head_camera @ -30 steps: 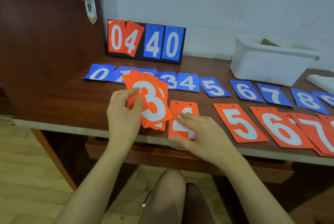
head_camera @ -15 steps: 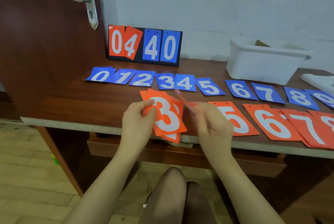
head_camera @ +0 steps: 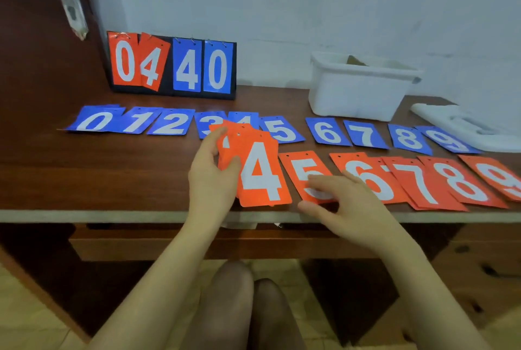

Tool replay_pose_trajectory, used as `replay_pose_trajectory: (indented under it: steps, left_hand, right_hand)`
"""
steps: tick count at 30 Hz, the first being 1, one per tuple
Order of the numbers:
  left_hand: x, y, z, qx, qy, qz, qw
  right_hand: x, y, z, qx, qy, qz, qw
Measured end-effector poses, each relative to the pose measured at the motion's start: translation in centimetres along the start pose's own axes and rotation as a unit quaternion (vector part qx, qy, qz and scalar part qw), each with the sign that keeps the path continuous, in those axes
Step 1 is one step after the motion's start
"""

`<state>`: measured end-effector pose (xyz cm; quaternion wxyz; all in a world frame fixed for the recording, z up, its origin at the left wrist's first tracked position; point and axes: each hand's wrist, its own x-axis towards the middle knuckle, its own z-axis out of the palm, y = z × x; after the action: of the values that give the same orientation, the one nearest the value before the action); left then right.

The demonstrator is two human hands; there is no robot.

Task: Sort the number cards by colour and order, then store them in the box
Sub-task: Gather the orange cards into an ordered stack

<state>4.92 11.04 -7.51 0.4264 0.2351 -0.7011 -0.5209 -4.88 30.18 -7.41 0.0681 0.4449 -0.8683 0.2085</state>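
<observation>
Now that the orange 4 [head_camera: 260, 173] has come off the table and sits on top of your stack, your left hand [head_camera: 212, 177] grips the whole orange pile, thumb across its face and fingers curled behind, held just above the near edge of the table [head_camera: 84, 174]. Half a second ago the 3 was the top card and your right hand was lifting the 4 toward it; a second ago the 4 still lay flat on the wood. That means orange zero to four are gathered in order, by my reading.

Your right hand [head_camera: 349, 203] has let go and holds nothing: its fingers are spread and relaxed, the tips resting on the orange 5 [head_camera: 303, 172], which lies flat just beside the stack. I judge that card is the next to collect. Past it the orange 6 [head_camera: 372, 177], 7 [head_camera: 420, 183], 8 [head_camera: 462, 183] and 9 [head_camera: 499, 177] overlap one another toward the right, so each may drag its neighbour as you lift.

Behind them the blue row [head_camera: 174, 124] runs 0 to 9, untouched. The white box [head_camera: 358, 95] waits at the back right, and the scoreboard stand [head_camera: 172, 66] leans at the wall.
</observation>
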Motion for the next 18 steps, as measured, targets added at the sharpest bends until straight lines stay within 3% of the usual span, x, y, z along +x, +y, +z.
replay_pose_trajectory:
  steps: [3, 6, 8, 11, 13, 15, 18]
  left_hand:
    - [0.1, 0.1, 0.8, 0.033, 0.004, 0.012, 0.999]
    - [0.2, -0.3, 0.5, 0.084, 0.004, 0.032, 0.996]
    - [0.1, -0.4, 0.1, 0.110, 0.009, 0.030, 0.993]
    - [-0.1, -0.5, 0.1, 0.134, 0.007, 0.018, 0.991]
    - [-0.3, -0.3, 0.6, 0.139, -0.005, 0.021, 0.990]
    - [-0.2, -0.1, 1.2, 0.123, -0.006, 0.022, 0.992]
    - [0.1, 0.3, 2.0, 0.066, -0.009, -0.014, 0.998]
  right_hand:
    - [-1.1, 1.1, 0.0, 0.045, -0.044, -0.032, 0.997]
    - [-1.2, 1.6, -0.4, 0.146, -0.037, -0.032, 0.988]
    - [-1.0, 1.5, -0.4, 0.213, 0.037, -0.003, 0.976]
    - [-0.3, 0.1, 0.4, 0.279, 0.221, 0.044, 0.934]
    - [0.5, -1.5, 1.0, 0.275, 0.281, 0.011, 0.919]
    - [1.1, -2.8, 1.4, 0.237, 0.231, -0.067, 0.941]
    - [1.6, -3.0, 1.8, 0.184, 0.086, -0.144, 0.969]
